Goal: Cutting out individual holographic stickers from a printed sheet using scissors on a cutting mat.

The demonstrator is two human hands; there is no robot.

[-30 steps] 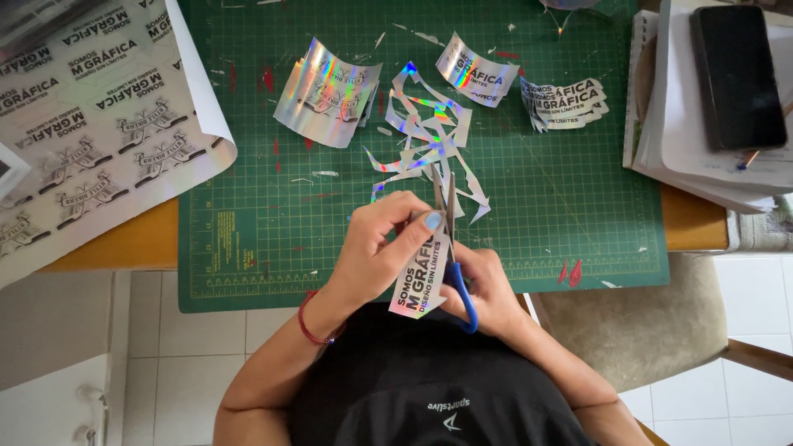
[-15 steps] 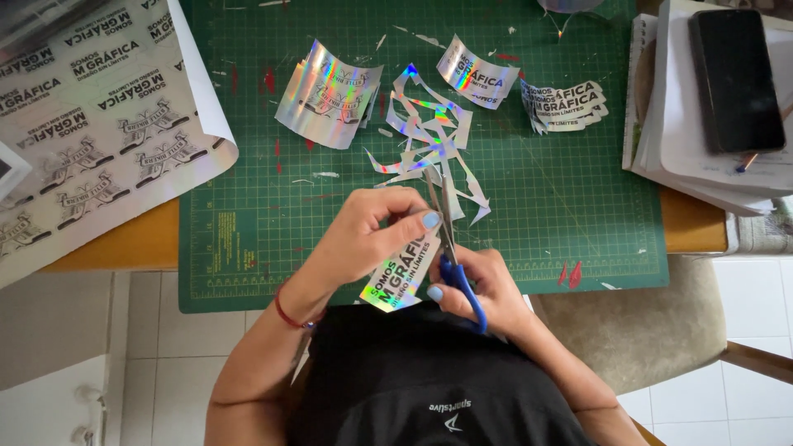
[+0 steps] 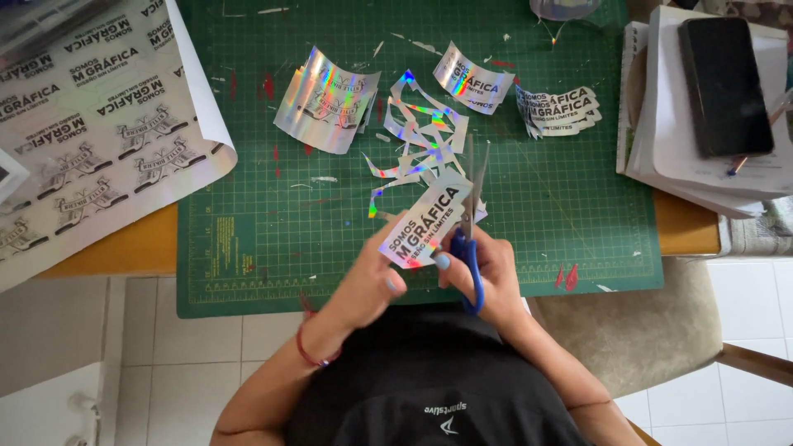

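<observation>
My left hand point(image 3: 376, 281) pinches a holographic sticker piece with black lettering point(image 3: 425, 219) at its lower end, holding it tilted over the front of the green cutting mat point(image 3: 248, 206). My right hand point(image 3: 496, 277) grips blue-handled scissors point(image 3: 471, 239), whose blades are parted and point away from me along the sticker's right edge. Just beyond the blades lies a heap of holographic offcuts point(image 3: 417, 136).
A curled holographic sheet point(image 3: 326, 99), one cut sticker point(image 3: 471, 78) and a small stack of cut stickers point(image 3: 557, 111) lie further back on the mat. A large printed sticker sheet point(image 3: 91, 124) hangs over the left. A dark phone point(image 3: 725, 83) rests on papers at right.
My left hand has turned the sticker and lifted it further up over the mat. The scissors now stand along its right edge with the blades parted.
</observation>
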